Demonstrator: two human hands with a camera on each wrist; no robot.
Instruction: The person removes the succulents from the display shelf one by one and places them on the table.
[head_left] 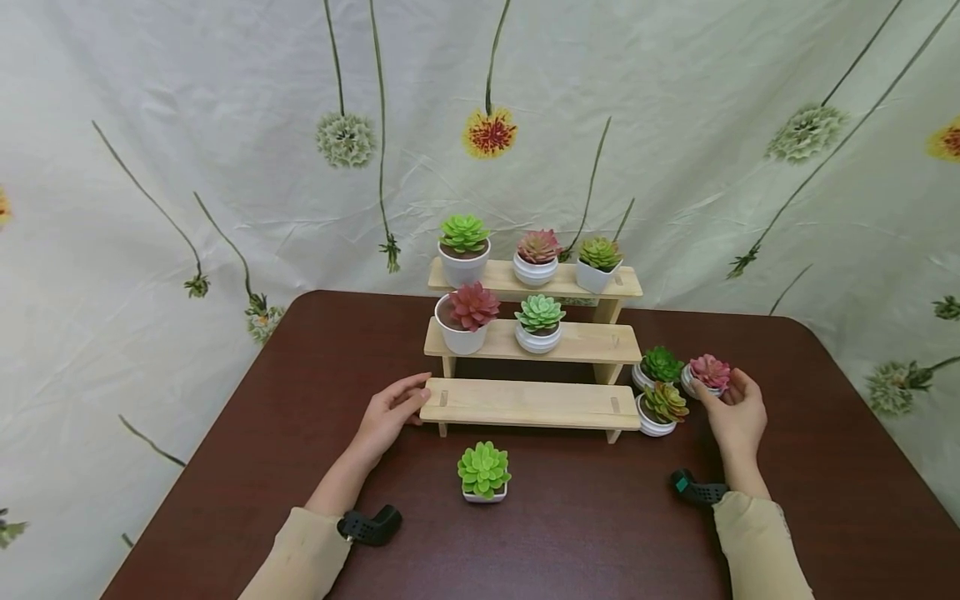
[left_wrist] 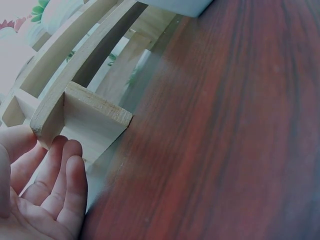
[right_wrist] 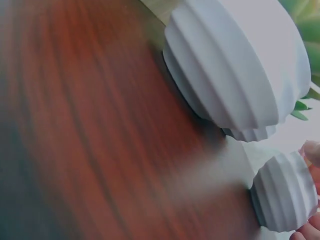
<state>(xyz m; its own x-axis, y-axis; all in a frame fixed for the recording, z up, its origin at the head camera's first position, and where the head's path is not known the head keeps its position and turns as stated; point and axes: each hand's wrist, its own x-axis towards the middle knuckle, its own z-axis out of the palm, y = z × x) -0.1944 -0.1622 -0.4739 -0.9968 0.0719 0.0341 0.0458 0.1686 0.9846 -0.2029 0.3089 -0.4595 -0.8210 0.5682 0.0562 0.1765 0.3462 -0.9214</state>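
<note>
My left hand grips the left end of the lowest shelf of a three-step wooden plant stand. In the left wrist view the thumb and fingers meet around the board's corner. Right of the stand, my right hand holds a pink succulent in a white ribbed pot by its side. That pot appears to stand on the table in the right wrist view. Close by are a dark green succulent and a yellow-green one with reddish edges, both in white pots.
Three potted succulents, including a bright green one, stand on the top shelf. A dark red one and a mint green one occupy the middle shelf. Another green succulent sits on the brown table before the stand.
</note>
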